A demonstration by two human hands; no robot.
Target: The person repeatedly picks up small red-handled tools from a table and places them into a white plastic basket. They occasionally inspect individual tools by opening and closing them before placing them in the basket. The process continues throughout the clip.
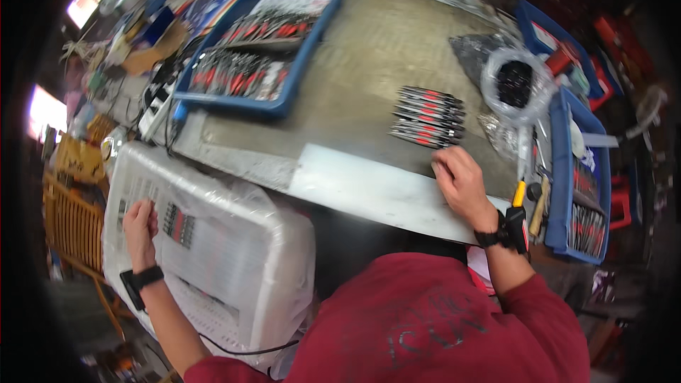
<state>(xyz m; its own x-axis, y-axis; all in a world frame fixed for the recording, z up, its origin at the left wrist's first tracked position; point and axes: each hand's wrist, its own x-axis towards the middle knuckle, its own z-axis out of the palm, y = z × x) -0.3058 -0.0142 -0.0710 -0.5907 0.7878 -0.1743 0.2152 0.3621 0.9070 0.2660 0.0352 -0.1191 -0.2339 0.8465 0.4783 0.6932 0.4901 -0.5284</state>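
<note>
My left hand [142, 228] is over the left side of a white plastic bin [273, 262] lined with clear film. Its fingers are curled closed, and anything inside them is hidden. A small row of dark pieces with red middles [179, 225] lies in the bin, beside that hand. My right hand [457, 179] is closed too, above the white strip [362, 181] along the table's near edge; whatever it may hold does not show. Just beyond its fingers, slim black-and-red pen-like pieces [428, 115] lie side by side in a stack on the table.
A blue tray [287, 92] of similar pieces stands at the table's far left. To the right are a bag-lined tub of black bits [514, 84], a yellow-handled tool [519, 193] and another blue tray [560, 230]. A wooden chair [71, 223] stands left of the bin.
</note>
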